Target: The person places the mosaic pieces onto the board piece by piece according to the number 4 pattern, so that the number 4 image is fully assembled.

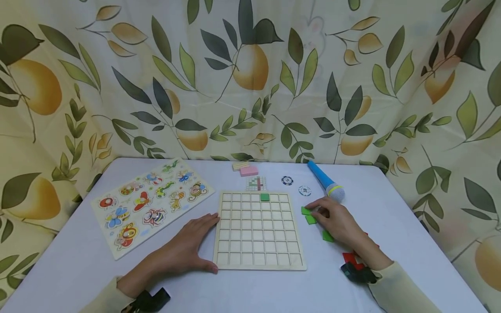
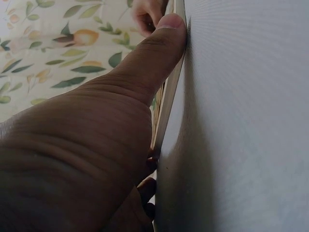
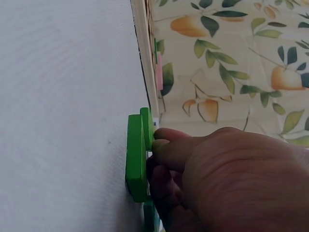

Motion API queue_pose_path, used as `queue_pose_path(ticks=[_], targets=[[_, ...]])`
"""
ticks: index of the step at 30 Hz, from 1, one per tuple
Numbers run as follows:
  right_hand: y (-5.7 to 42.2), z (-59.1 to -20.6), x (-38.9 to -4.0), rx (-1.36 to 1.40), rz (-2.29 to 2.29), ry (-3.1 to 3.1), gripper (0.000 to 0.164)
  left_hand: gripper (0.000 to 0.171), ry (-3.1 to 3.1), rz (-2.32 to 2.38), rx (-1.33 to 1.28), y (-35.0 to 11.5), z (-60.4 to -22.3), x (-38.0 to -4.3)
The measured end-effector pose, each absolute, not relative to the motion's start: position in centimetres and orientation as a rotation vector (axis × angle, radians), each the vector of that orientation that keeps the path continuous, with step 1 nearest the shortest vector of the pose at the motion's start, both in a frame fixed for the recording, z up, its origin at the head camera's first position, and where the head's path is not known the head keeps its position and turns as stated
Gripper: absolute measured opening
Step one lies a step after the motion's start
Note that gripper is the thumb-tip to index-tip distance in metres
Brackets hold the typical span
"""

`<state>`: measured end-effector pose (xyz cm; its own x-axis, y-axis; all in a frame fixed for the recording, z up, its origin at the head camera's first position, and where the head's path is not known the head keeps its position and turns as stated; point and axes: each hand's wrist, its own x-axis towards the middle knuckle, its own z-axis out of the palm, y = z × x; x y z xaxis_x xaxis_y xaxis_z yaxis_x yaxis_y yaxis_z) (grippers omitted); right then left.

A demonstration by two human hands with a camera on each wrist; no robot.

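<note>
A square wooden grid board [image 1: 258, 268] lies flat on the white table, with one green tile [image 1: 265, 197] in its top row. Along the board's left side rests my left hand [image 1: 185, 245], its fingertips on the edge and its thumb by the lower left corner; the thumb [image 2: 154, 53] also shows against the rim in the left wrist view. My right hand [image 1: 336, 221] is beside the board's right edge, thumb and forefinger pinching a green tile [image 3: 147, 128]. Another green tile [image 3: 136, 157] lies close by, and one more green tile [image 1: 328, 236] is under the palm.
Red pieces [image 1: 352, 259] lie partly hidden below my right wrist. A blue toy microphone [image 1: 322, 177] and two poker chips [image 1: 287, 180] are at the back right. Behind the board are a small pattern card [image 1: 256, 183] and a pink block [image 1: 248, 171]. An insect puzzle board [image 1: 156, 230] lies left.
</note>
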<state>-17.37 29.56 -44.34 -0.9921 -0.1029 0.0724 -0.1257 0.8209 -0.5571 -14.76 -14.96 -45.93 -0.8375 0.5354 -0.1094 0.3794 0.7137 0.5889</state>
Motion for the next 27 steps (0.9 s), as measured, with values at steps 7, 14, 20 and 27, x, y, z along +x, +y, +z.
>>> queue_pose_path(ticks=[7,14,20,27], targets=[[29.57,-44.17,-17.36,0.201,0.888,-2.95,0.027,0.133,2.658,0.813,0.738,-14.98,-46.0,-14.86],[29.43,-43.96,-16.96,0.142,0.872,-2.943,0.024,0.132,2.652,0.825,0.771,-15.0,-46.02,-14.84],[29.27,-43.55,-17.04,-0.171,0.851,-2.913,0.031,0.132,2.662,0.815,0.789,-15.12,-45.96,-14.89],[29.31,-43.76,-16.99,-0.285,0.744,-2.973,0.039,0.132,2.657,0.816,0.792,-15.13,-46.05,-14.77]])
